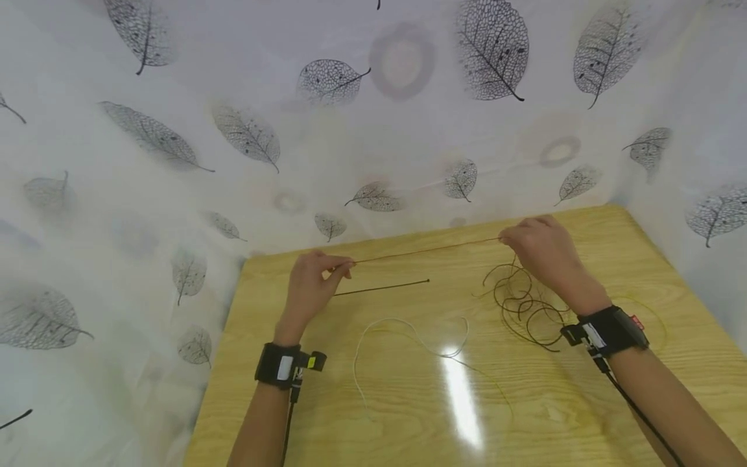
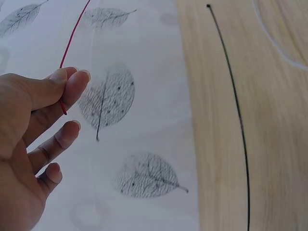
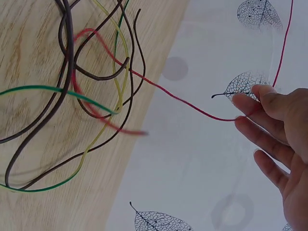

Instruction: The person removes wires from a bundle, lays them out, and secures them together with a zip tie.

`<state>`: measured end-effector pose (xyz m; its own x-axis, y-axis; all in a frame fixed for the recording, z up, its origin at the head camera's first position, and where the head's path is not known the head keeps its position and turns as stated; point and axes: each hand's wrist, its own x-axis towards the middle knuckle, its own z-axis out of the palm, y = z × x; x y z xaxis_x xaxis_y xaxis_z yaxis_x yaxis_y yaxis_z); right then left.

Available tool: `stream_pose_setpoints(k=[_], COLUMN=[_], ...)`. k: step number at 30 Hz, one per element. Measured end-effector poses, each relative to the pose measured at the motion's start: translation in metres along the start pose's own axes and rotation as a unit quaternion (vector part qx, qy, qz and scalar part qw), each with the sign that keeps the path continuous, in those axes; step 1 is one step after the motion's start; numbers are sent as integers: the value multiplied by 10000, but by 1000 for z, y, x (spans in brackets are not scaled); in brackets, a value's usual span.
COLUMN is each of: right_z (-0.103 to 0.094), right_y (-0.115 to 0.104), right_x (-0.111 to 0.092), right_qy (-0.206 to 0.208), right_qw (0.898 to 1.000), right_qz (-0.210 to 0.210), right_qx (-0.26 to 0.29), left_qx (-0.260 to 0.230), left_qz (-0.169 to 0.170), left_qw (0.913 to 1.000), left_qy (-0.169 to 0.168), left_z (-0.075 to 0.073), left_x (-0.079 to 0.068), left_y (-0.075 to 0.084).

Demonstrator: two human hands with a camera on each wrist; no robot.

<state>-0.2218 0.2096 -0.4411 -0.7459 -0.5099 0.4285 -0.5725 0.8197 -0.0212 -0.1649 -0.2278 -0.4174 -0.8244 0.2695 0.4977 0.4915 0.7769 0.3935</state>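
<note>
A thin red cord (image 1: 426,250) is stretched between my two hands above the far part of the table. My left hand (image 1: 309,285) pinches one end between thumb and index finger; in the left wrist view a short tip of the red cord (image 2: 72,38) pokes out below the pinch, the other fingers bent loosely. Farther right, my right hand (image 1: 545,256) pinches the cord between thumb and fingertips. Beyond that pinch, in the right wrist view, the slack red cord (image 3: 183,100) trails toward a tangle of dark brown, green and yellow cords (image 3: 67,91).
A straight black cord (image 1: 382,287) with a knobbed end lies near my left hand. Curved white cord (image 1: 357,357) and thin yellow cord (image 1: 487,376) lie mid-table. The tangled cords (image 1: 543,324) are beneath my right hand. Leaf-printed sheeting (image 1: 408,143) rises behind the wooden table (image 1: 262,415).
</note>
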Motion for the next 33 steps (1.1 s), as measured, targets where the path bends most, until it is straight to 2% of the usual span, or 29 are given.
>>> stream_pose_setpoints(k=[2,7,14,20,25,33], right_z=[0,-4,-11,-13,-13,-13], right_y=[4,13,15,13,17,24], right_x=[-3,-10,-12,-9,-6,-7], right_qy=[35,422,754,1017,904,842], right_qw=[10000,9987,9965,9945,9957,9961], right_qz=[77,137,195,-196,-179,-38], right_qx=[-15,231,304,166,-11,-269], left_qx=[-28,-36,227,184,180,213], left_qz=[-12,-170,-370,-527,-696,-512], left_qw=[9999,9996,9980,9971,9954,9942], left_qy=[113,232,449,513,632,918], left_z=[-9,-27,-48,-63,-74,-86], left_x=[-3,-14,-37,-58,-68,-73], left_y=[-6,-20,-34,-43,-47,-53])
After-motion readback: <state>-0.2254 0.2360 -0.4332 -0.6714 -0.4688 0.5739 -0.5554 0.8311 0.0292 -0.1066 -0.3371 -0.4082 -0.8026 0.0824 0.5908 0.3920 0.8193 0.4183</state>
